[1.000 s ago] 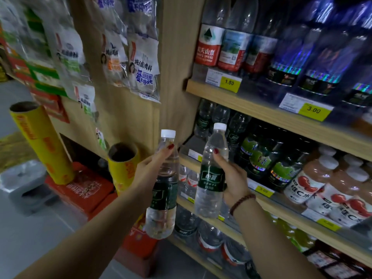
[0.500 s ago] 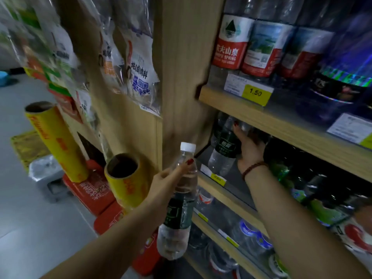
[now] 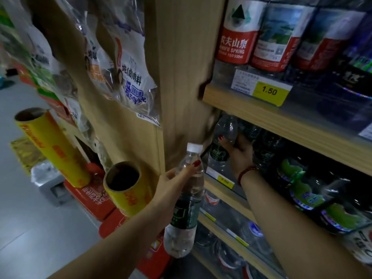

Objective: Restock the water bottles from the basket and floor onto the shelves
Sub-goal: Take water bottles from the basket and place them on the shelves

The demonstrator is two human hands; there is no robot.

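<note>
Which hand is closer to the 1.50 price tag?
Right. The right hand grips a bottle on the shelf just below the 1.50 price tag; the left hand holds a second bottle lower and further left, off the shelf.

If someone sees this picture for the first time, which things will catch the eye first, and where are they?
In the middle, the left hand grips a green-labelled water bottle in front of the shelves, while the right hand holds a second bottle inside the middle shelf. Next come the red-labelled bottles on the top shelf above the yellow 1.50 price tag, and two yellow rolls at lower left.
</note>
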